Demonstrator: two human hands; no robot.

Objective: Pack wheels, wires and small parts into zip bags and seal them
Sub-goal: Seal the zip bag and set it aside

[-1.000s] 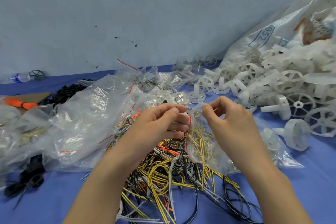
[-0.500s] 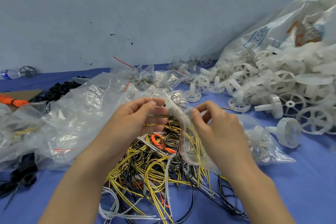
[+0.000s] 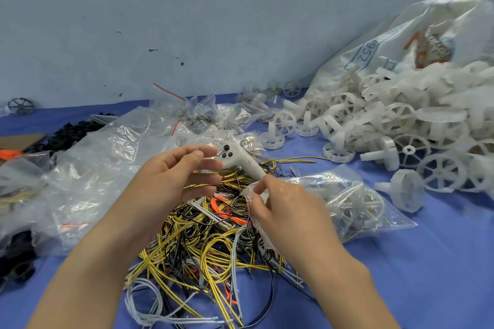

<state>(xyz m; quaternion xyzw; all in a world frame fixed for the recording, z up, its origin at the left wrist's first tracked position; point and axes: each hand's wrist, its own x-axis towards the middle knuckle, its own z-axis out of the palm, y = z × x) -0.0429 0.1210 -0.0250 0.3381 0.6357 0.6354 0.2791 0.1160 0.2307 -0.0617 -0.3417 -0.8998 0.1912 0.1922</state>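
A clear zip bag holding white wheels and yellow wires lies on the blue table to the right of a tangled wire pile. My right hand pinches the bag's red-striped mouth at its left end. Over the far side of the wire pile, my left hand hovers with relaxed, spread fingers and holds nothing. Its fingertips are next to a white handheld controller with black buttons, which lies on the pile. Loose white wheels are heaped at the right.
A big white sack spills wheels at the back right. A large crumpled clear bag covers the left, with black parts behind it. Small filled zip bags sit at the back centre. A single wheel stands right of the held bag.
My left hand has let go of the bag's mouth and opened. My right hand has lowered the bag to the right onto the table. The white controller has come into view.
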